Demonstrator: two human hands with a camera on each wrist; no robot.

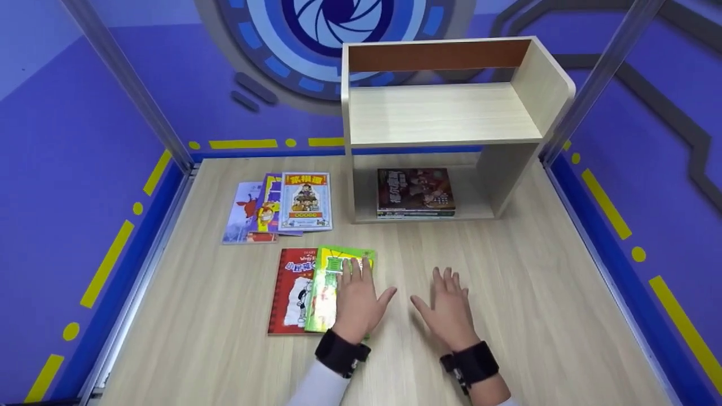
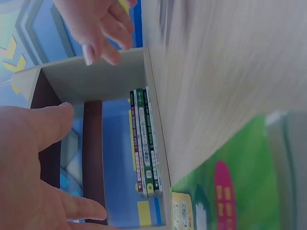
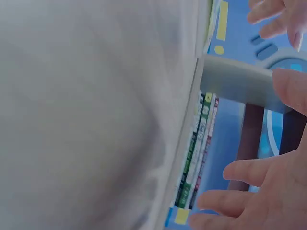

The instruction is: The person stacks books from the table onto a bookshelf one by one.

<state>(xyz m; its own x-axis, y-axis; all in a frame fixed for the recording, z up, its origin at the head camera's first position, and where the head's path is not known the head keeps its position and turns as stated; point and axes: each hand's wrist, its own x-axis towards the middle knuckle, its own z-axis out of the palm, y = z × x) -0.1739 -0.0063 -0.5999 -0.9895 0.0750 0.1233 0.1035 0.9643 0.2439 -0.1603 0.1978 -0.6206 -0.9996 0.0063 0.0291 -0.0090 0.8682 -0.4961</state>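
My left hand [image 1: 359, 304] is over the right part of a green-and-yellow book [image 1: 324, 290], fingers spread and pointing forward, nothing gripped. That book overlaps a red book [image 1: 289, 304] lying to its left. To the right, my other hand [image 1: 449, 313] is above the bare wooden tabletop, its fingers extended and thumb out toward the left one. In the left wrist view, the green cover [image 2: 254, 167] shows below the left palm [image 2: 24, 167]. In the right wrist view, the right fingers [image 3: 230, 201] are apart with nothing between them.
A two-tier wooden shelf [image 1: 445, 115] stands at the back right. Several books [image 1: 414, 189] lie stacked on its lower tier. Left of it, three overlapping books, a white-and-blue one [image 1: 306, 203], a purple one [image 1: 269, 211] and a lilac one [image 1: 240, 217], lie on the table. Blue walls enclose the table.
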